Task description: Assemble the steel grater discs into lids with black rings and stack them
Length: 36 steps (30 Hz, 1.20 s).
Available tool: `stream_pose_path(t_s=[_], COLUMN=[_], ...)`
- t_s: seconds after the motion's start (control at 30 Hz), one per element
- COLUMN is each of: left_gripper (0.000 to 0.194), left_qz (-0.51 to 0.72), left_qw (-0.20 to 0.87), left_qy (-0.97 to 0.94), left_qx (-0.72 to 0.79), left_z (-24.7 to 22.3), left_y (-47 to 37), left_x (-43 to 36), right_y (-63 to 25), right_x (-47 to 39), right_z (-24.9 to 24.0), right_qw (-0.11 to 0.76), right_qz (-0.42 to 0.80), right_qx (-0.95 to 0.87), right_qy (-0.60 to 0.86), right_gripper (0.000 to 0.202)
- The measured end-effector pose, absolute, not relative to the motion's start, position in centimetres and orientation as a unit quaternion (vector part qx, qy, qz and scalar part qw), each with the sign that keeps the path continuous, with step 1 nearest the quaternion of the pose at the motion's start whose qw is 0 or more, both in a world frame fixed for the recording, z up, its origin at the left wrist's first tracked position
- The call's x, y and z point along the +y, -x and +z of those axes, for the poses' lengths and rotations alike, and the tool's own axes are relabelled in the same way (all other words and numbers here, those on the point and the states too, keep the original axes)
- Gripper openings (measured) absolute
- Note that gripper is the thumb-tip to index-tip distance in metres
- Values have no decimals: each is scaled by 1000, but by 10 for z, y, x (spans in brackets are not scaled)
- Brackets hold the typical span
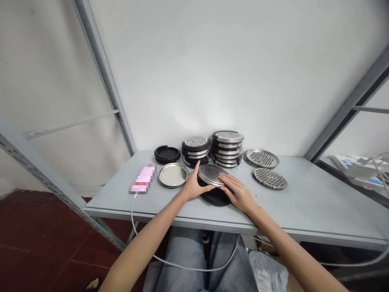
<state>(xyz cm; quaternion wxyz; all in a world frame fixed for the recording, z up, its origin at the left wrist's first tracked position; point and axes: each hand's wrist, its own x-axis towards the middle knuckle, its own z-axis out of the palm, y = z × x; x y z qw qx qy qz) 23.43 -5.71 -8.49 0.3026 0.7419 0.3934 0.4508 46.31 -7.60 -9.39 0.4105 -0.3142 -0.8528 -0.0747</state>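
My left hand (pixel 194 184) grips the left edge of a round perforated metal disc (pixel 209 172), thumb and fingers spread around its rim. On the disc's right side, my right hand (pixel 238 191) closes over the edge with its fingers on top. The disc is tilted above a black round base (pixel 216 198), which is partly hidden by the disc and my hands. Left of my left hand lies a shallow silver metal dish (pixel 173 175). Behind are two stacks of black and silver round pieces, a shorter stack (pixel 196 151) and a taller stack (pixel 227 149) with small chains hanging from it.
A black ring-like base (pixel 167 153) sits at the back left. Two slotted metal discs (pixel 261 158) lie to the right. A blurred pink phone-like item (pixel 143 178) has a white cable (pixel 188 268) hanging over the grey table's front edge (pixel 288 232). Metal posts flank the table.
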Motion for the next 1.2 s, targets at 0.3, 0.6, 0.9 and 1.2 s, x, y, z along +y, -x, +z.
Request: stream_pose_path(t_s=[0.3,0.6,0.9,1.2], left_gripper=[137,130,115,98], left_qz=[433,441,456,473], left_qw=[291,306,289,300], left_qy=[-745,-727,-738,-737], left_qx=[416,427,406,377], left_z=[-88,-89,-88,-81], left_y=[-235,-237,-238,-238], left_x=[-57,-57,-58,-60], right_y=[-459,-461,-457,-457], right_x=[-79,-77,-78,-82], right_z=[-95,-97,-94,-93], right_qw=[388,376,399,402], right_qz=[-14,-24,-19,-8], right_qx=[-858,-863,-857,-854], right_qy=[337,337,327,331], right_gripper=[47,43,37,35])
